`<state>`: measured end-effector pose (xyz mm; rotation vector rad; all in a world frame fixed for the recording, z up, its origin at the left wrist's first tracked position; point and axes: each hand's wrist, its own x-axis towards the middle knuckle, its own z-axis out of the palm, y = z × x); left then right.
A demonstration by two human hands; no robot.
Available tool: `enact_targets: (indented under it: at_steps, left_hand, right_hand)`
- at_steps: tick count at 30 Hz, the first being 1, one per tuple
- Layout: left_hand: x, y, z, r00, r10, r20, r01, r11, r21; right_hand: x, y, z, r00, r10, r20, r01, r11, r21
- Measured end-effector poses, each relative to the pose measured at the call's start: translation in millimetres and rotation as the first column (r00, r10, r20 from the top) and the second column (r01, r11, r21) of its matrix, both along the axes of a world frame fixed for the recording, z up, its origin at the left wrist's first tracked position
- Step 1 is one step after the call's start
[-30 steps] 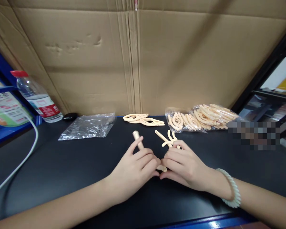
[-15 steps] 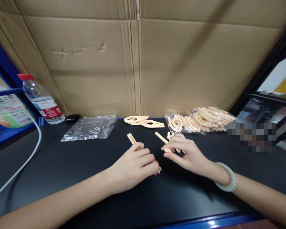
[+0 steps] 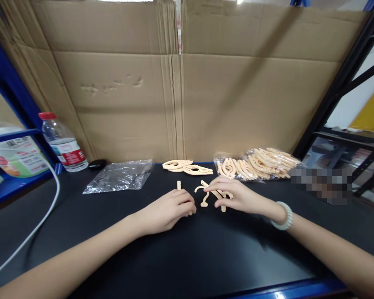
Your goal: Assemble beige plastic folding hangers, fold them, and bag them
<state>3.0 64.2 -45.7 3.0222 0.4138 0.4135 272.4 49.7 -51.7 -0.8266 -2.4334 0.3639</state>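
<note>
My left hand (image 3: 174, 209) is closed around a cream plastic hanger arm (image 3: 178, 185), whose narrow end sticks up past the fingers. Another bit of it shows below the fingertips. My right hand (image 3: 237, 193) curls over several loose cream hanger pieces on the black table, with a straight hanger piece (image 3: 217, 194) between its thumb and fingers. How firmly it grips this piece is partly hidden. A curved hanger hook (image 3: 205, 200) lies just left of the right fingertips. Behind the hands lie two folded plastic hangers (image 3: 198, 170), one partly over the other.
Clear bags of cream hanger parts (image 3: 264, 164) lie at the back right. A flattened clear bag (image 3: 120, 176), a black mouse-like object (image 3: 97, 164) and a red-capped bottle (image 3: 65, 145) are at the left. A white cable (image 3: 46, 207) crosses the left side. Cardboard (image 3: 127, 108) stands behind.
The view has tilted upward. My left hand has turned the hanger arm more upright. My right hand has shifted over the loose pieces, and a curved hook now shows beside its fingertips.
</note>
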Motion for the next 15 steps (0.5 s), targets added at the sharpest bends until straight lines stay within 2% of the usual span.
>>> enact_targets:
  at_steps: [4, 7, 11, 15]
  left_hand:
    - [-1, -1, 6.1, 0.999, -0.02, 0.037, 0.022, 0.997, -0.074]
    - [-2, 7, 9.2, 0.997, 0.065, 0.035, -0.063, 0.997, -0.052]
    - [3, 38, 12.3, 0.963, 0.268, 0.02, -0.268, 0.961, 0.069]
    - [23, 81, 13.2, 0.95, 0.313, -0.016, -0.31, 0.945, 0.104]
  right_hand:
    - [14, -5, 9.1, 0.986, 0.036, 0.164, -0.024, 0.997, -0.071]
    - [10, -3, 3.1, 0.989, -0.006, 0.149, 0.013, 0.999, -0.046]
    - [4, 2, -0.3, 0.993, -0.005, 0.117, 0.007, 1.0, -0.014]
    - [6, 0, 0.7, 0.998, -0.065, 0.026, 0.063, 0.995, 0.076]
